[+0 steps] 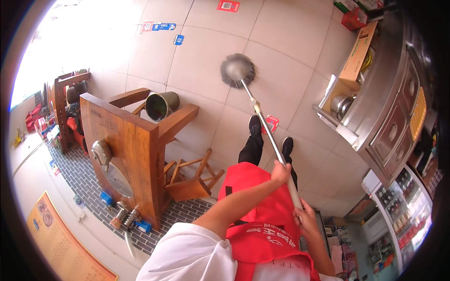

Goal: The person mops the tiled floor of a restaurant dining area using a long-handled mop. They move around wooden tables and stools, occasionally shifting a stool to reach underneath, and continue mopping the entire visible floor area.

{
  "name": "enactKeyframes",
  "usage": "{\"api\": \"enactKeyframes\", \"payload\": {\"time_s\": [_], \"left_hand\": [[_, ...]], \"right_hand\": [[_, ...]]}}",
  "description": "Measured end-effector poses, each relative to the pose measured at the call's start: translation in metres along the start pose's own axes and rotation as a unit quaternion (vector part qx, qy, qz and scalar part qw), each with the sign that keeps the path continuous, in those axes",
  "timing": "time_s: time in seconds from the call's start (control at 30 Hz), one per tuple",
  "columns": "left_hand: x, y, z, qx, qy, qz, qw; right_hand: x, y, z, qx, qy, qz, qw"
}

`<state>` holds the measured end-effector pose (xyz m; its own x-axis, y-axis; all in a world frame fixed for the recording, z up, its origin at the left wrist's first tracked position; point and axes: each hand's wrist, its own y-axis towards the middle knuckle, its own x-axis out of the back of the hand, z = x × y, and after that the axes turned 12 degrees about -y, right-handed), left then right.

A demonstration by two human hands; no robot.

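Observation:
My left hand (pixel 281 172) is closed around the metal pole of a round floor mop (pixel 237 70), about halfway down its length. My right hand (pixel 306 216) grips the same pole nearer its upper end, close to my red apron (pixel 253 186). The mop's grey fringe lies on the tiled floor (pixel 281 70) beyond my feet and looks slightly blurred. The pole slants up from the mop head, passing over a red floor sticker (pixel 270 124) and between my black shoes.
On the left stands a wooden table (pixel 140 151) with a metal kettle (pixel 102 152). A bin (pixel 163 105) and a wooden stool (pixel 191 179) are beside it. On the right are a steel counter (pixel 372 119), an open cardboard box (pixel 358 52) and a glass-fronted fridge (pixel 400 200).

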<state>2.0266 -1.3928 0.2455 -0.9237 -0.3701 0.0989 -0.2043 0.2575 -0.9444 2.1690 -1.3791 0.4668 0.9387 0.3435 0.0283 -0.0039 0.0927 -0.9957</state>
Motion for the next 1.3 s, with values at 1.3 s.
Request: {"api": "enactKeyframes", "payload": {"time_s": [1.3], "left_hand": [[-0.104, -0.052, 0.166, 0.162, -0.194, 0.027, 0.967]], "right_hand": [[0.181, 0.039, -0.082, 0.049, -0.367, 0.17, 0.913]]}}
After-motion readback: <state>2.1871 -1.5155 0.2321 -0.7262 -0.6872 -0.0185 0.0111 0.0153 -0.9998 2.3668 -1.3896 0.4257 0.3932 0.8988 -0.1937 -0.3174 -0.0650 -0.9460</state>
